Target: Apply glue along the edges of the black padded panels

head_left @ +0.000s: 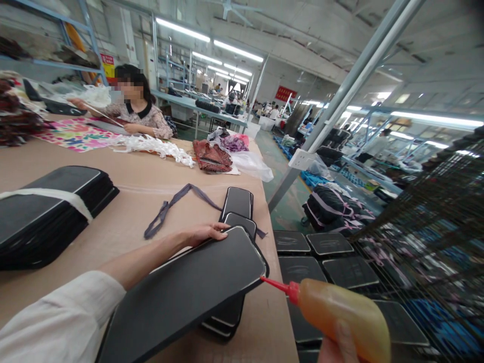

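My left hand (204, 234) grips the far edge of a black rounded panel (189, 290), which is lifted and tilted over the tan worktable (124, 201). My right hand (338, 345), at the bottom right and mostly out of frame, holds an amber squeeze bottle (346, 315) with a red nozzle. The nozzle tip touches the panel's right edge. Under the panel lies a row of overlapping black panels (238, 204).
A tied stack of black panels (45, 212) sits at the left, and a grey strap (170, 206) lies mid-table. A seated co-worker (138, 108) works at the far end. Finished panels (321, 252) cover a lower surface on the right, beside a metal post (340, 96) and a wire rack (434, 222).
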Tool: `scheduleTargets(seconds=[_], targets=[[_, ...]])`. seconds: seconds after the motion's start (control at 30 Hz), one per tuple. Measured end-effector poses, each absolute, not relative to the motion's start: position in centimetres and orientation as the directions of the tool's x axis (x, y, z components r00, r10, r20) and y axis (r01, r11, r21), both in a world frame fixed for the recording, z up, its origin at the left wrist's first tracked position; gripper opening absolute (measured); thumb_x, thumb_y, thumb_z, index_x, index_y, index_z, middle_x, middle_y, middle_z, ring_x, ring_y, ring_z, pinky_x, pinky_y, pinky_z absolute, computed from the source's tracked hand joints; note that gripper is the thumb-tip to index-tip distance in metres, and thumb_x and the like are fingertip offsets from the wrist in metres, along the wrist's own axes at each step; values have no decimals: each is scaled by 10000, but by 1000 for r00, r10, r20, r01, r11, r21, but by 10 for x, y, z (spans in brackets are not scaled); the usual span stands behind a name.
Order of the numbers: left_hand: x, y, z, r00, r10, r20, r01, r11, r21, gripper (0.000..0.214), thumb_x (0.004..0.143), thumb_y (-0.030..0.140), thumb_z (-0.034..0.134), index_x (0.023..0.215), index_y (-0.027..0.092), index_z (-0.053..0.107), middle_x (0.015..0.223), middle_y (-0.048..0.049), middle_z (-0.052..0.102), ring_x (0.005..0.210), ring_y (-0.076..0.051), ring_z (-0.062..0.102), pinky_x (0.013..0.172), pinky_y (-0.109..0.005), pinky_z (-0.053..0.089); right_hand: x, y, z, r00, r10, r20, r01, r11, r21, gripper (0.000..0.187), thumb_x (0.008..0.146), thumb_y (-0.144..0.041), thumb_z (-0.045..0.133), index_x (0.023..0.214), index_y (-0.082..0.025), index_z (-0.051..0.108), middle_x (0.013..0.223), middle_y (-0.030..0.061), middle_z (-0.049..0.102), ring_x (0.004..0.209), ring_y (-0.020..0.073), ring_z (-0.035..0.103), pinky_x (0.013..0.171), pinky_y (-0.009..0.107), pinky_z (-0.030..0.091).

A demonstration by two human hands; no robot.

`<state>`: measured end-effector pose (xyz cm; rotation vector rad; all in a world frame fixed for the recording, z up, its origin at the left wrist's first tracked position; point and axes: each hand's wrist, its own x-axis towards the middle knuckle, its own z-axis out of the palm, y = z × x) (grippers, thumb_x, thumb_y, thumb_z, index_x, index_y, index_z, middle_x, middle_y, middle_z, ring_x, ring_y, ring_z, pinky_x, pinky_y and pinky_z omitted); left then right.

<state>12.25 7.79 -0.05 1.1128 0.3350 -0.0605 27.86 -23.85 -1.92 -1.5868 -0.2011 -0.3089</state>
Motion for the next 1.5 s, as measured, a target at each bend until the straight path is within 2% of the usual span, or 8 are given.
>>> scheduleTargets(seconds=[0.2, 0.43, 0.63, 0.93, 1.17, 1.3, 1.43, 1.5], targets=[[123, 79, -6, 941, 137, -310, 212, 473, 855, 505, 668, 311, 689, 1140, 186, 559, 1002, -75, 654, 773, -168, 633, 687, -252, 482, 256, -217, -5, 930, -122, 348, 356, 49, -933, 534, 592, -355, 722, 1064, -197, 528, 899, 90, 561, 687, 243, 543, 585, 461, 501], [123, 77, -4, 929, 158, -334, 220, 489, 844, 538, 650, 321, 706, 1148, 194, 547, 988, -69, 658, 778, -167, 635, 694, -250, 482, 255, -212, 4, 934, -128, 333, 345, 84, -935, 498, 567, -331, 740, 1000, -169, 556, 887, 89, 569, 702, 230, 547, 564, 406, 508], [123, 77, -4, 923, 156, -353, 233, 504, 832, 585, 625, 344, 725, 1158, 198, 532, 995, -68, 653, 779, -162, 632, 724, -264, 479, 283, -233, -10, 954, 41, 297, 297, 8, -955, 505, 357, -245, 832, 789, -151, 587, 731, 97, 589, 651, 268, 556, 512, 428, 511], [123, 79, -6, 922, 149, -357, 243, 493, 835, 590, 630, 370, 718, 1161, 200, 526, 1009, -74, 643, 735, -149, 626, 713, -263, 474, 267, -214, -21, 966, -91, 241, 255, 199, -946, 593, 454, -304, 799, 978, -146, 570, 817, 70, 572, 658, 195, 541, 486, 303, 489], [125, 80, -9, 923, 155, -353, 233, 505, 831, 577, 625, 362, 722, 1142, 190, 533, 995, -65, 643, 707, -133, 617, 717, -261, 468, 264, -209, -13, 993, -62, 104, 118, 310, -943, 592, 397, -236, 815, 935, -144, 585, 834, 59, 572, 677, 176, 546, 513, 266, 492], [126, 80, -12, 922, 160, -354, 227, 517, 826, 559, 621, 356, 726, 1122, 190, 541, 955, -52, 649, 696, -131, 614, 718, -266, 467, 258, -205, -12, 993, -71, 98, 115, 312, -943, 543, 404, -226, 814, 892, -148, 588, 773, 35, 564, 617, 138, 519, 459, 207, 449], [128, 81, -16, 917, 168, -362, 224, 535, 814, 526, 620, 347, 727, 1090, 189, 550, 908, -37, 655, 704, -133, 616, 715, -263, 467, 248, -201, -4, 998, -14, 56, 58, 345, -937, 527, 472, -239, 793, 948, -170, 576, 830, 28, 560, 683, 134, 536, 555, 217, 489], [129, 81, -16, 911, 180, -370, 222, 544, 809, 525, 614, 344, 732, 1082, 191, 550, 905, -35, 658, 712, -134, 617, 717, -260, 466, 246, -200, -1, 999, -22, 37, 43, 360, -932, 528, 436, -238, 806, 911, -169, 586, 849, 22, 555, 711, 130, 527, 569, 203, 487]])
